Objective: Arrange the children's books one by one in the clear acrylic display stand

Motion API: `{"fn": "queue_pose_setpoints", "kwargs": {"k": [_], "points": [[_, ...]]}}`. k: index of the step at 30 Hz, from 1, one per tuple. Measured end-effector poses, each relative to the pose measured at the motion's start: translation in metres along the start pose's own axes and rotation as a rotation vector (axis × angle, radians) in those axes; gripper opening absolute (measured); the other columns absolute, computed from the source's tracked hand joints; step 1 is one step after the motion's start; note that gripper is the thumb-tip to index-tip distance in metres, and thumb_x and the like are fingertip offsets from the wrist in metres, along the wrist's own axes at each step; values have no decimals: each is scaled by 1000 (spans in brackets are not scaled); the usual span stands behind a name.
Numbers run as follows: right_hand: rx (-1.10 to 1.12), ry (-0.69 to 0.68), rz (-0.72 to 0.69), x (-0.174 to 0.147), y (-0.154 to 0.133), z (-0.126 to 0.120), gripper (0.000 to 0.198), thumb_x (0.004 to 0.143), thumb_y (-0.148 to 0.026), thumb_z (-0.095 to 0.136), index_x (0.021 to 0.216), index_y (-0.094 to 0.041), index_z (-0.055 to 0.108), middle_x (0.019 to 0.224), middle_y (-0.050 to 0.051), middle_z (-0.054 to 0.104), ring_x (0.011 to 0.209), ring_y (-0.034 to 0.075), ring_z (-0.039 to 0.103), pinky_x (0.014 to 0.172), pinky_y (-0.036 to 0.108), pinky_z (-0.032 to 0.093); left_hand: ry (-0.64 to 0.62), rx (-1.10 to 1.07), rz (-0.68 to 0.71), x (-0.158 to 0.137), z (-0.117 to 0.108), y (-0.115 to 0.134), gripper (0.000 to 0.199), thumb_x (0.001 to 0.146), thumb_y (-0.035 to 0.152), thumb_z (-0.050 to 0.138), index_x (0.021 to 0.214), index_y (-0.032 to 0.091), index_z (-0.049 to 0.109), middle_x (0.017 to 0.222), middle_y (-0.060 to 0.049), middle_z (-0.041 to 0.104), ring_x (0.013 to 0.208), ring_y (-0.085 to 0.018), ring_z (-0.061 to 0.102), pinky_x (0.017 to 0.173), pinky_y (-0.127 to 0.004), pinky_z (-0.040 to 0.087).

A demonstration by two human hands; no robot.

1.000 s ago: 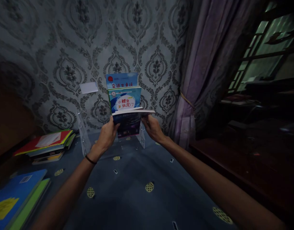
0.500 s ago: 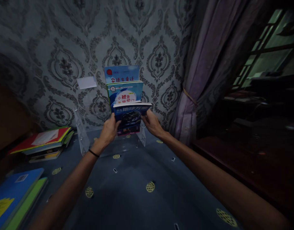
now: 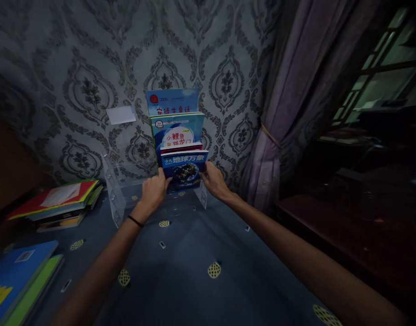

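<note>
A dark blue book (image 3: 184, 172) with white lettering stands upright at the front of a clear acrylic rack (image 3: 114, 190). My left hand (image 3: 155, 190) grips its left edge, thumb on the cover. On the opposite edge, my right hand (image 3: 214, 180) is closed with the thumb in front. Just behind it shows the top of a book with a pinkish-red band (image 3: 197, 147). Further back and higher stand a light blue book (image 3: 190, 124) with a white oval and a taller blue book (image 3: 174, 97) with red lettering.
Left of the rack lies a pile of books topped by a red and yellow one (image 3: 82, 195). Nearer me are blue and green books (image 3: 34, 258). A patterned wall (image 3: 224, 86) rises behind the rack, and a tied purple curtain (image 3: 267, 163) hangs to the right.
The dark blue book has gone from tilted, top toward me, to more upright and lower in the rack's front. Both hands moved down slightly with it, and the pinkish-red band behind it now shows.
</note>
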State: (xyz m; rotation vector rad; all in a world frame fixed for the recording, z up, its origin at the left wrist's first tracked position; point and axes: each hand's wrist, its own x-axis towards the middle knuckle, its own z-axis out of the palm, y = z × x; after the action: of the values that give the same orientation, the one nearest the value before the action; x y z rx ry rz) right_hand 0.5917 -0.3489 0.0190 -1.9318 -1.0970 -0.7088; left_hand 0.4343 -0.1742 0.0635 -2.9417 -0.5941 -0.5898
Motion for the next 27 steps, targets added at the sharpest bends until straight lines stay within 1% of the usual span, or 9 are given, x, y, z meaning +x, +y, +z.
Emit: {"fn": "queue_pose_setpoints", "kwargs": {"k": [2, 5, 8, 10, 14, 20, 22, 27], "points": [[-10, 12, 16, -4, -1, 2, 14, 88, -23, 49, 101, -21, 54, 96, 11, 62, 90, 28, 59, 82, 43, 50, -1, 22, -2, 0, 1, 1, 46, 104, 43, 39, 131, 8, 48, 100, -20, 75, 92, -33, 74, 75, -38, 55], [-19, 52, 85, -8, -3, 5, 24, 87, -22, 51, 111, -20, 54, 97, 10, 64, 88, 27, 61, 82, 42, 51, 17, 36, -1, 1, 3, 2, 49, 104, 44, 38, 135, 6, 45, 98, -20, 75, 90, -33, 75, 73, -38, 55], [-6, 96, 124, -9, -4, 8, 41, 85, -21, 52, 125, -16, 50, 101, 11, 65, 87, 27, 63, 83, 43, 52, 23, 22, -10, 3, 6, 3, 47, 104, 43, 38, 132, 7, 47, 96, -20, 75, 89, -32, 75, 72, -37, 55], [2, 120, 108, -7, -3, 9, 44, 85, -21, 51, 129, -15, 50, 104, 12, 65, 89, 27, 63, 85, 44, 52, 24, 6, -14, 4, 7, 3, 45, 104, 43, 39, 131, 7, 47, 97, -20, 75, 89, -31, 75, 72, -35, 54], [48, 136, 94, 1, 2, 11, 34, 87, -24, 51, 120, -19, 58, 103, 11, 64, 88, 26, 61, 86, 44, 52, 18, -46, -7, 5, 8, 1, 39, 105, 40, 37, 128, 10, 46, 101, -18, 75, 93, -29, 75, 73, -32, 53], [87, 134, 130, 7, 7, 12, 23, 87, -30, 53, 103, -19, 65, 91, 8, 63, 80, 25, 60, 80, 42, 53, 6, -105, 19, 7, 11, 0, 30, 105, 34, 36, 121, 11, 46, 103, -19, 75, 96, -30, 75, 73, -32, 52], [89, 140, 132, 6, 7, 12, 22, 87, -30, 52, 101, -20, 66, 90, 8, 63, 79, 25, 60, 79, 42, 53, 2, -117, 19, 7, 11, 1, 28, 105, 32, 35, 120, 11, 46, 102, -20, 75, 95, -31, 75, 73, -33, 52], [90, 146, 127, 5, 6, 12, 22, 88, -30, 52, 101, -20, 66, 91, 9, 63, 83, 26, 61, 81, 44, 52, -19, -123, 27, 7, 10, 1, 30, 105, 33, 35, 122, 10, 44, 102, -20, 75, 96, -31, 75, 74, -34, 53]]}}
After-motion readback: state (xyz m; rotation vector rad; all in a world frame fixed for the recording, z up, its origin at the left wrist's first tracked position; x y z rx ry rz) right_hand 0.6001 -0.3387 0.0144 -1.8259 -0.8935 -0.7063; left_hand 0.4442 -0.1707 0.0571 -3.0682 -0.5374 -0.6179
